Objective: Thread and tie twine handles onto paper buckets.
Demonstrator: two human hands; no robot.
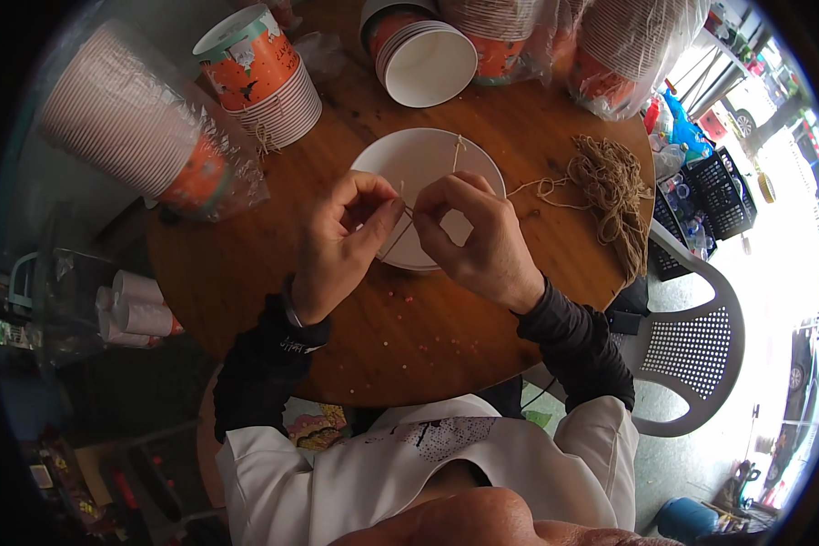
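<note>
A white round tub (428, 148) stands on the wooden table in front of me, its open top facing up. Thin tan twine (456, 156) crosses its rim at the far side, knotted there. Over the tub's near left part, my left hand (335, 250) pinches a strand of twine between thumb and fingertips. Close on its right, my right hand (482, 235) pinches twine too, thumb against forefinger. The strands cross in the small gap between both hands. From the tub's right side, twine leads to a loose tangled heap of twine (610, 191).
Stacked orange paper buckets (287, 105) stand at the far left beside a plastic-wrapped stack (123, 114). More buckets (428, 68) and wrapped stacks line the far edge. Small pink bits dot the wooden table (364, 355). A grey plastic chair (692, 346) and black crates (719, 191) are right.
</note>
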